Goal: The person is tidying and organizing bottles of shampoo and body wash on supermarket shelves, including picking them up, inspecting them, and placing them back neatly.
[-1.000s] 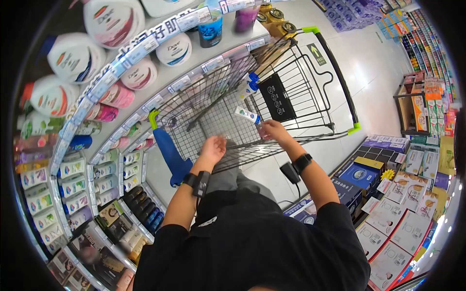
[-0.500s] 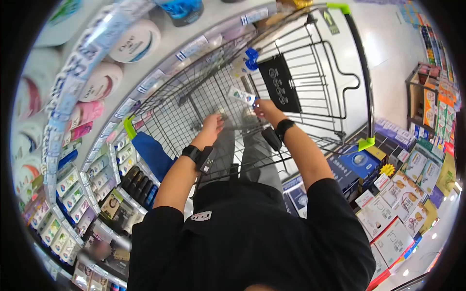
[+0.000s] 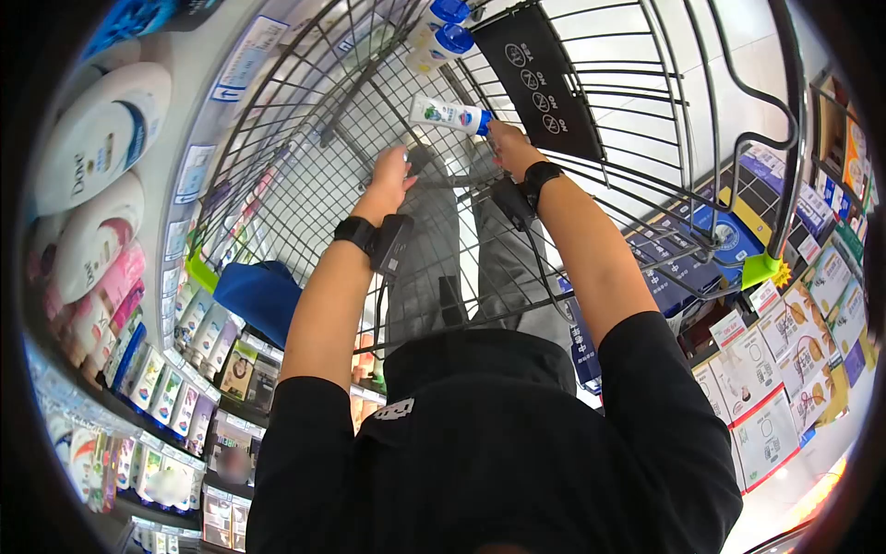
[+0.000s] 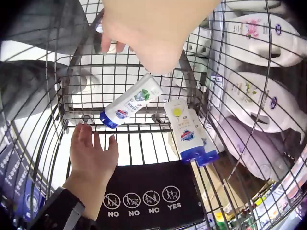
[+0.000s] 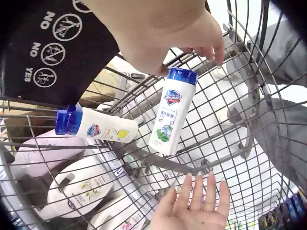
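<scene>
Both hands are over the shopping cart (image 3: 305,185). My right hand (image 3: 512,148) is beside the blue cap of a white Safeguard body wash bottle (image 3: 448,115) with a green leaf print. In the left wrist view the right hand (image 4: 93,155) has spread fingers and a small gap to that bottle (image 4: 132,101). My left hand (image 3: 390,180) is at the bottle's other side, holding nothing; the right wrist view shows its palm (image 5: 194,213) up with fingers extended. Two more blue-capped bottles (image 4: 184,127) lie side by side against the cart's far side.
A black sign panel (image 3: 535,83) hangs inside the cart near its handle. Shelves with large white Dove bottles (image 3: 101,138) flank the left. Stacked boxes (image 3: 766,369) stand on the right. A blue piece (image 3: 258,300) is attached at the cart's left corner.
The head view has come closer to the cart, which fills more of the frame. The bottle still lies by the right hand. The left hand's fingers point more upward.
</scene>
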A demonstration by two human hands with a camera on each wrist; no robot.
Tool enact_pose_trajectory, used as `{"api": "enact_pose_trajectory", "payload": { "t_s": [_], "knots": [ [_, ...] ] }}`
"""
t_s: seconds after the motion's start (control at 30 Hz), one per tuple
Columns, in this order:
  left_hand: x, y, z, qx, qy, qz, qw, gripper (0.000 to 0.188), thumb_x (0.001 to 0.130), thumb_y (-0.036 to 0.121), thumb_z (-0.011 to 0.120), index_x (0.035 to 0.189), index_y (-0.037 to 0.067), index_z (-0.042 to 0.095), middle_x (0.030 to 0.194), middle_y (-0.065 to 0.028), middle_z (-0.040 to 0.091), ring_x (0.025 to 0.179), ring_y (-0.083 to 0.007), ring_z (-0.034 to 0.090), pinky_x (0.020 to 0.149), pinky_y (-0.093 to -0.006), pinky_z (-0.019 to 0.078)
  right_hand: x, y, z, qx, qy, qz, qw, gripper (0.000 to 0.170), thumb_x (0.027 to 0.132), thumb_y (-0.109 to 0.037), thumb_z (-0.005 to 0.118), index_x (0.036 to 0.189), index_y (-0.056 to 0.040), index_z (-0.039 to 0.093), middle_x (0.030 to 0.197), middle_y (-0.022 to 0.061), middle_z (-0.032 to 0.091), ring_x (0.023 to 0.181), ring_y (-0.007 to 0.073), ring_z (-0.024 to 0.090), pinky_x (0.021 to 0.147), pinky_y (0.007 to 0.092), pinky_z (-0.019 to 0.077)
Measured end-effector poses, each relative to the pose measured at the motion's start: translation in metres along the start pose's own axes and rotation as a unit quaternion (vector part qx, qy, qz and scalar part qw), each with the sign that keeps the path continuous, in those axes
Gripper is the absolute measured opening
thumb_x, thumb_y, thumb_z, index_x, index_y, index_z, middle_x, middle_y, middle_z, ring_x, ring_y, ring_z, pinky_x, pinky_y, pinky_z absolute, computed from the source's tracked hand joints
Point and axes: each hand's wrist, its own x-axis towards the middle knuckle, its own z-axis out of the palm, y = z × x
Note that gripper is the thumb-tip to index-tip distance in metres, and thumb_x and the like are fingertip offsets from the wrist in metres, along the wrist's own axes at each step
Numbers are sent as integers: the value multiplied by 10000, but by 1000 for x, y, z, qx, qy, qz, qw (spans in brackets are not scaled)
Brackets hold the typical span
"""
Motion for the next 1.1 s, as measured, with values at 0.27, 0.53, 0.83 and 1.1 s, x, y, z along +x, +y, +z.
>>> {"api": "enact_pose_trajectory", "payload": {
  "t_s": [0.27, 0.53, 0.83, 1.1],
  "knots": [
    [43, 19, 27, 173, -23, 144, 974, 700, 869, 346, 457, 1390, -44, 198, 1401, -240, 306, 1309, -323, 294, 1037, -321, 261, 33, -5, 25, 115, -32, 7, 993, 440, 830, -426, 527, 1131, -105, 522, 1009, 72, 491, 934, 209, 425, 782, 422, 415],
    [77, 2, 24, 194, -53, 222, 954, 506, 841, 282, 484, 1258, -1, 450, 1225, -192, 519, 1141, -303, 479, 960, -348, 340, 53, 0, 41, -10, 87, 15, 996, 583, 843, -428, 438, 1163, 53, 514, 1162, 234, 553, 1061, 351, 550, 869, 384, 418],
    [7, 22, 11, 175, 25, 390, 904, 530, 809, 125, 517, 1294, -44, 385, 1345, -210, 394, 1271, -285, 369, 1047, -342, 287, -25, -18, 65, 68, 215, -135, 965, 479, 838, -393, 476, 1018, 35, 592, 1001, 255, 605, 953, 374, 586, 831, 408, 446],
    [-136, 42, -16, -35, 54, 578, 814, 590, 776, -96, 405, 1354, -21, 317, 1420, -173, 275, 1311, -260, 297, 1076, -408, 232, -126, -94, 97, 252, 146, -419, 860, 282, 848, -259, 557, 913, 15, 582, 845, 162, 635, 735, 235, 604, 708, 350, 472]
  ]
}}
